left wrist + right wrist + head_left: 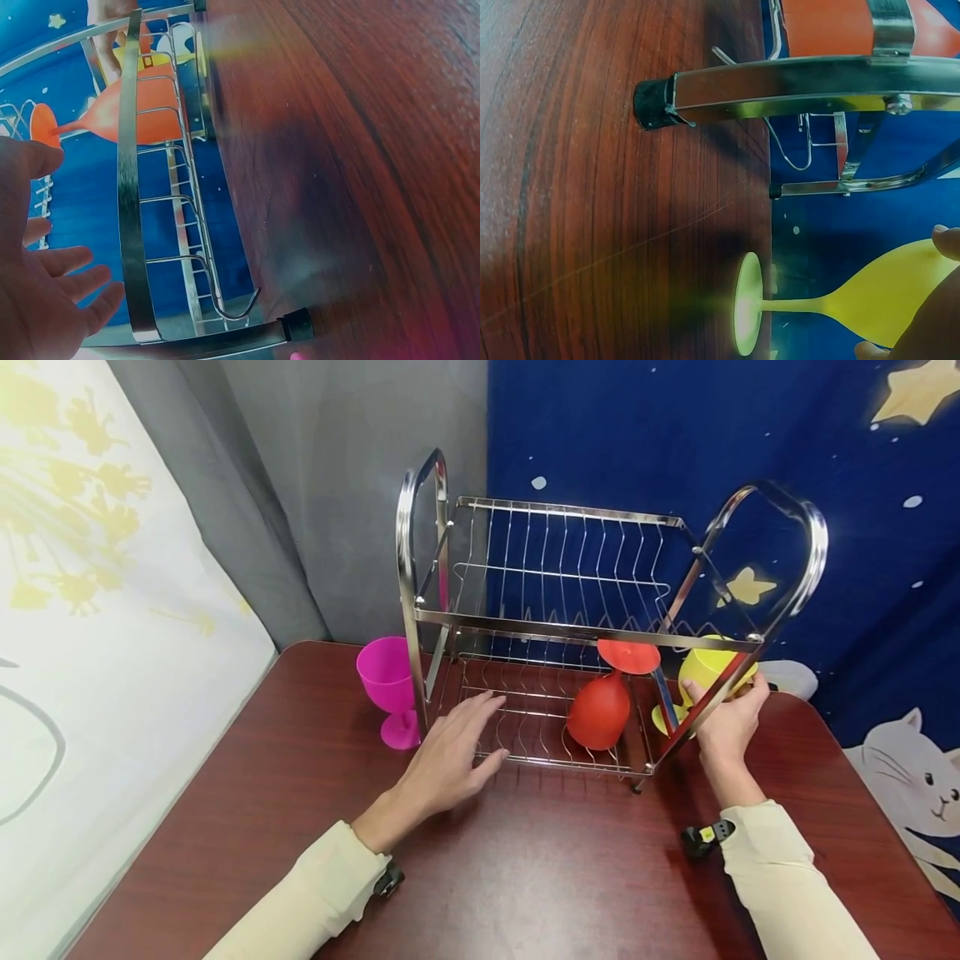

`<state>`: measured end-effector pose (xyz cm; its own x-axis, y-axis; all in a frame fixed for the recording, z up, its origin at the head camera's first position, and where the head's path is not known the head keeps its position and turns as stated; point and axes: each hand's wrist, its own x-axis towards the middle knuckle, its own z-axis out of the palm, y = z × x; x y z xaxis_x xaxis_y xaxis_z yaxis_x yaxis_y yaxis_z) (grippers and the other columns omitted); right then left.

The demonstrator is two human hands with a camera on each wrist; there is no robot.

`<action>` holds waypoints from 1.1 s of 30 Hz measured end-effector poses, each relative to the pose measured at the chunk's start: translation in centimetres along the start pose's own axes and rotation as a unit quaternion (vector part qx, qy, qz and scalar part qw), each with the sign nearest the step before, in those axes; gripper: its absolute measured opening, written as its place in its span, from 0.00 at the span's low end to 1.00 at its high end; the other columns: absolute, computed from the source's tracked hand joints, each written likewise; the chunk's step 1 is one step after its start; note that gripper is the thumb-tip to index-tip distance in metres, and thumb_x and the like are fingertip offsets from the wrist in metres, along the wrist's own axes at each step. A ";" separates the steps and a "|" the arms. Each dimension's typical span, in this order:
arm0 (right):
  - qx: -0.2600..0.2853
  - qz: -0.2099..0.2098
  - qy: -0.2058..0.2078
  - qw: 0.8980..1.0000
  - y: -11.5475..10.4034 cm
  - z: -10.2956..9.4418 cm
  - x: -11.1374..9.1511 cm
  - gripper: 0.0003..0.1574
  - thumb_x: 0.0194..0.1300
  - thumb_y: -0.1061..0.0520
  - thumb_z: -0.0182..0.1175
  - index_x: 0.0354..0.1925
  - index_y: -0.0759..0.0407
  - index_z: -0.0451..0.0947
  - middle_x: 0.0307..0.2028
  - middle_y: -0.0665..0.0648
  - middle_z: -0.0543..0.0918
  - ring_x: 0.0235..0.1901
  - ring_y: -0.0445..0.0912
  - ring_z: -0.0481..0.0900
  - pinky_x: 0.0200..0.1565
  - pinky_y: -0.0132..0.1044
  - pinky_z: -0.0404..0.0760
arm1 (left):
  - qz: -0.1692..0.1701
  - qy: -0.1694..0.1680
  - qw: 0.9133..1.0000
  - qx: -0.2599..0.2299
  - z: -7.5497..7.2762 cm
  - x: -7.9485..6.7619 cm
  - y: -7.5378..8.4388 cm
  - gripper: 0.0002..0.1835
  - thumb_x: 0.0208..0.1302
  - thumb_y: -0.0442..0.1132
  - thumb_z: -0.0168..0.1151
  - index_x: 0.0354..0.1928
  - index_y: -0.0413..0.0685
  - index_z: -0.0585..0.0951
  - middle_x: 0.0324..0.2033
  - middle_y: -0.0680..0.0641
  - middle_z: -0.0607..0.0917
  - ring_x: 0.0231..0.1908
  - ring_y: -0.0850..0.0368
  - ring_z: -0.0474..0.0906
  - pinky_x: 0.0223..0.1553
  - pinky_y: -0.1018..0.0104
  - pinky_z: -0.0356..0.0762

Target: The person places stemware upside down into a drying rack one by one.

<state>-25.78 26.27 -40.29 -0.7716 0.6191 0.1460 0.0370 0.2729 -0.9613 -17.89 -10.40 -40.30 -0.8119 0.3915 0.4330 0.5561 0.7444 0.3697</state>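
Observation:
On the right, my right hand [729,727] grips the bowl of a yellow plastic goblet [889,289] just outside the dish rack's right side frame. The goblet stands upright, its round foot close over the tabletop in the right wrist view. My left hand [450,756] holds nothing; its fingers are spread at the front left of the two-tier metal dish rack [525,627], overlapping the lower tier. A red goblet [598,717] rests upside down in the lower tier, toward the right, its foot pointing up.
An upright magenta goblet [386,681] stands on the table outside the rack's left side. The rack's upper tier [570,572] holds no dishes. Behind the brown table [525,868] hang a grey curtain [367,493] and a blue cloth [637,427] with stars.

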 end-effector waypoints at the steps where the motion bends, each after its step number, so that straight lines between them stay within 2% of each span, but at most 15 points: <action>1: -0.001 0.001 0.000 1.000 0.0 0.0 0.1 0.56 0.55 0.47 0.72 0.72 0.40 0.48 0.67 0.53 0.67 0.64 0.45 0.67 0.67 0.37 0.65 | 0.001 0.000 1.000 0.000 0.0 0.0 0.0 0.37 0.63 0.51 0.62 0.72 0.54 0.61 0.70 0.47 0.65 0.69 0.51 0.62 0.59 0.44 0.71; 8: -0.008 0.006 0.000 1.000 -0.2 -0.1 0.2 0.54 0.55 0.49 0.72 0.71 0.42 0.51 0.67 0.53 0.67 0.64 0.45 0.67 0.67 0.37 0.66 | 0.000 0.000 1.000 -0.001 0.0 0.0 0.0 0.38 0.63 0.51 0.62 0.73 0.54 0.60 0.70 0.45 0.66 0.68 0.50 0.63 0.59 0.39 0.70; 16: 0.006 0.002 0.004 1.000 -0.1 -0.2 0.2 0.52 0.55 0.50 0.71 0.70 0.42 0.53 0.66 0.54 0.67 0.63 0.44 0.67 0.66 0.37 0.66 | 0.003 0.008 1.000 0.002 -0.1 0.1 0.1 0.40 0.63 0.51 0.62 0.74 0.52 0.58 0.70 0.47 0.66 0.69 0.52 0.63 0.59 0.47 0.72; 25: 0.025 -0.009 0.011 1.000 0.0 -0.2 0.0 0.51 0.55 0.51 0.72 0.69 0.42 0.55 0.62 0.52 0.70 0.58 0.42 0.68 0.61 0.35 0.70 | 0.010 0.014 1.000 -0.001 -0.1 0.3 0.2 0.40 0.63 0.51 0.62 0.74 0.53 0.58 0.70 0.47 0.66 0.68 0.51 0.64 0.59 0.45 0.72; 30: 0.069 -0.011 0.024 0.997 -0.1 -0.2 0.0 0.51 0.51 0.56 0.74 0.67 0.44 0.58 0.55 0.48 0.71 0.53 0.40 0.70 0.56 0.32 0.72 | 0.011 0.016 1.000 -0.002 -0.1 0.3 0.2 0.40 0.62 0.51 0.62 0.73 0.52 0.59 0.70 0.47 0.66 0.68 0.51 0.64 0.58 0.45 0.72; 33: 0.109 -0.006 0.024 0.994 -0.1 -0.4 0.1 0.51 0.49 0.58 0.75 0.66 0.44 0.59 0.54 0.48 0.70 0.51 0.40 0.71 0.55 0.32 0.73 | 0.009 0.014 1.000 -0.003 -0.2 0.3 0.2 0.40 0.62 0.51 0.62 0.74 0.52 0.59 0.70 0.47 0.66 0.68 0.51 0.64 0.59 0.45 0.72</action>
<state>-25.60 26.58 -40.08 -0.7404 0.6519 0.1640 -0.1147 0.1179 -0.9864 -17.99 -10.18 -39.95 -0.7968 0.3899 0.4617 0.5717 0.7339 0.3668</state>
